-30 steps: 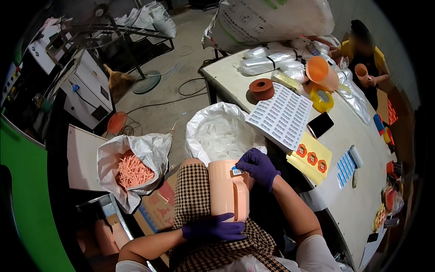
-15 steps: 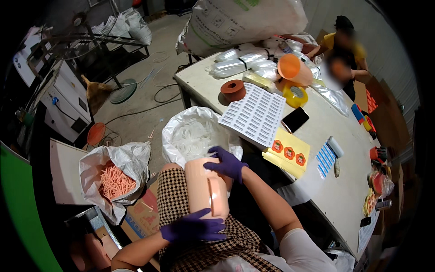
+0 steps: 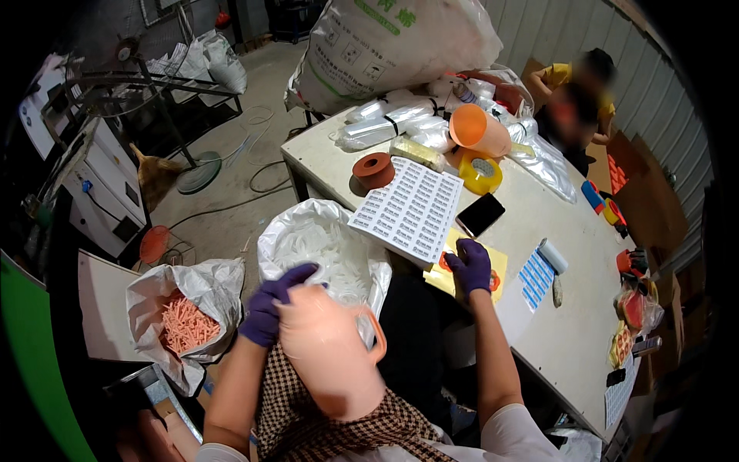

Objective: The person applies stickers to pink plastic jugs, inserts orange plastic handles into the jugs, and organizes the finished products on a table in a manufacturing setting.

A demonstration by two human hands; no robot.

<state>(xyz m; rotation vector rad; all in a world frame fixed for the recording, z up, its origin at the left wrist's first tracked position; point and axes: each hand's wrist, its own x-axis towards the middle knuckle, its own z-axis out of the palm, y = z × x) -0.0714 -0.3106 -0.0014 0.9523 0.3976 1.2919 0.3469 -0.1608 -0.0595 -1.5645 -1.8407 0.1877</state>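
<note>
A pink plastic pitcher [image 3: 331,358] with a looped handle lies tilted across my lap, its handle toward the right. My left hand [image 3: 269,312], in a purple glove, grips the pitcher's far end at the upper left. On the table to the right, my right hand [image 3: 470,268], also gloved in purple, has bent fingers on a yellow sheet of orange-red stickers [image 3: 440,279]. It hides the middle of that sheet, and its fingertips are partly covered. A white sheet of small printed labels [image 3: 408,206] lies just beyond, with a black phone [image 3: 481,215] beside it.
A white sack of clear plastic parts [image 3: 319,250] stands past my knees; another sack holds pink pieces [image 3: 187,323] at left. Farther up the table [image 3: 539,362] are a brown tape roll [image 3: 374,171], yellow tape [image 3: 480,172] and an orange cup [image 3: 479,131]. A person sits at the far right.
My right hand has left the pitcher and moved right to the yellow sticker sheet. My left hand has moved from the pitcher's near end to its far end, and the pitcher has turned and tilted.
</note>
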